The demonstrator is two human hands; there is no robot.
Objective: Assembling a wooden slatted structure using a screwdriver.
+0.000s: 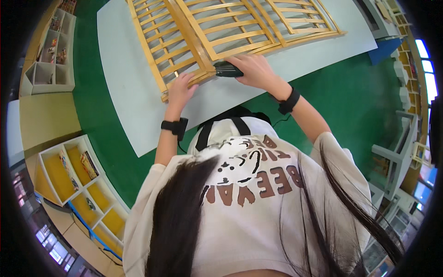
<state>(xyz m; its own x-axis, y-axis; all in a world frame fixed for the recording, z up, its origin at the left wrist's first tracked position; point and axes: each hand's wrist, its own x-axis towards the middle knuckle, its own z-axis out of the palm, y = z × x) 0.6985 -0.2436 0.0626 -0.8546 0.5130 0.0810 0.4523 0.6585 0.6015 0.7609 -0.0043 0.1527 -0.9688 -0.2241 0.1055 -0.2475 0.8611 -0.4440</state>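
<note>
A light wooden slatted frame (189, 37) made of several barred panels lies on a pale grey board. My right hand (256, 70) is closed around a dark-handled tool (226, 69) with pale stripes, and its exact kind is unclear. The tool's narrow end meets the frame's near rail, close to where a wide upright bar joins it. On that same rail, left of the tool, my left hand (181, 90) grips the wood with its fingers bent over the edge. Black bands circle both wrists.
The grey board (122, 101) rests on a green floor (323, 111). White shelves with yellow backs (85, 180) stand at the lower left, and another white shelf unit (53, 55) at the upper left. Grey and white furniture (399, 138) lines the right side.
</note>
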